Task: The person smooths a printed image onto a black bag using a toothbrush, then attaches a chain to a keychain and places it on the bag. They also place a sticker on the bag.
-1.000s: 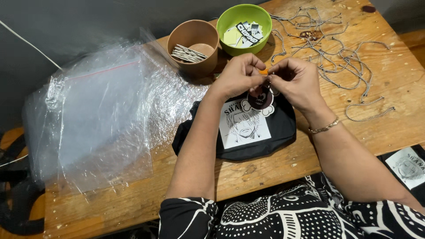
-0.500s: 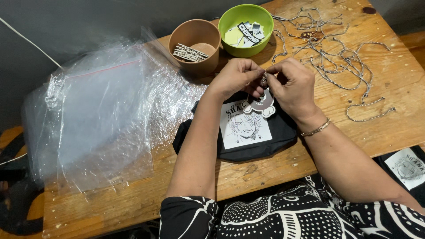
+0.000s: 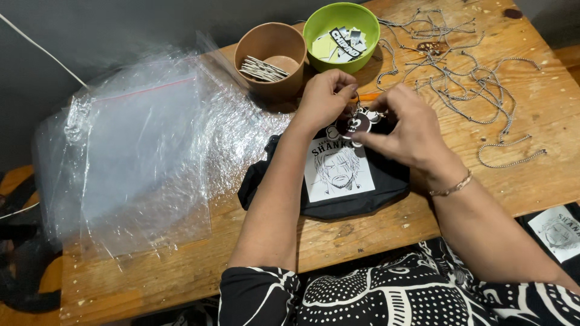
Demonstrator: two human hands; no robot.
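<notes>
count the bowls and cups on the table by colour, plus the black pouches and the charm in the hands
green bowl: 1
brown cup: 1
black pouch with a white picture patch, under the hands: 1
dark round charm, held between the left hand and the right hand: 1
total: 4
A second picture patch shows at the right edge, too cut off to count.

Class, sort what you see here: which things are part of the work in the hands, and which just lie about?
In hand:
left hand
right hand
round charm
black pouch

Lying about:
brown cup
green bowl
ball chains
clear plastic bags
</notes>
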